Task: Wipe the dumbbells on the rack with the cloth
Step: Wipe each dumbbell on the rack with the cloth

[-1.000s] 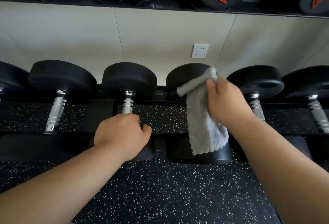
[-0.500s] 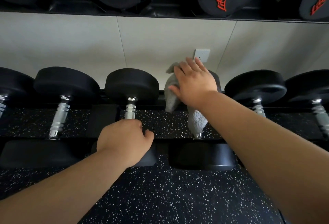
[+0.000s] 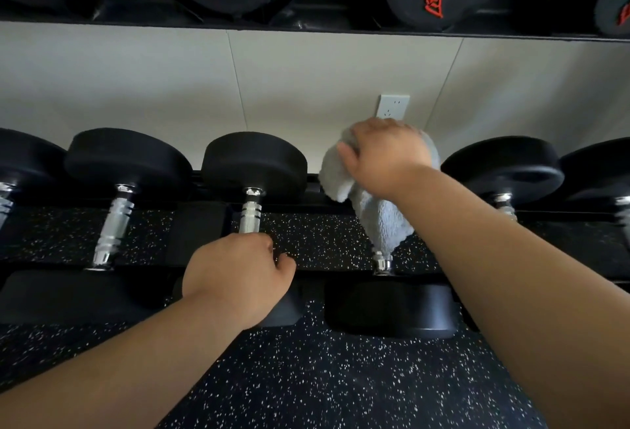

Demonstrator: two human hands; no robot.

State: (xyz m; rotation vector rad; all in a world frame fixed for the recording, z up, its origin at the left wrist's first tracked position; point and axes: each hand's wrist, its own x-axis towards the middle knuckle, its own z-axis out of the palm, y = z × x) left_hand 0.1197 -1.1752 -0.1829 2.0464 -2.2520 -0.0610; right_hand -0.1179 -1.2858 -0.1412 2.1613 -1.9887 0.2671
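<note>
- Two hands work: the right hand (image 3: 385,155) presses the cloth (image 3: 378,210) on the far dumbbell head, fingers curled over it.
- The left hand (image 3: 238,275) grips the next dumbbell's handle (image 3: 250,213), which points away from the person.

I count six dumbbells on the lower row of the rack: one cut off at the left edge (image 3: 20,169), one next to it (image 3: 126,169), one under my left hand (image 3: 254,166), one under the cloth (image 3: 392,306), one to its right (image 3: 501,166), and one at the right edge (image 3: 600,172). Up top I see four more dumbbell ends. There is one cloth (image 3: 381,210), one wall socket (image 3: 392,106), and two hands, left (image 3: 238,275) and right (image 3: 385,152).
</note>
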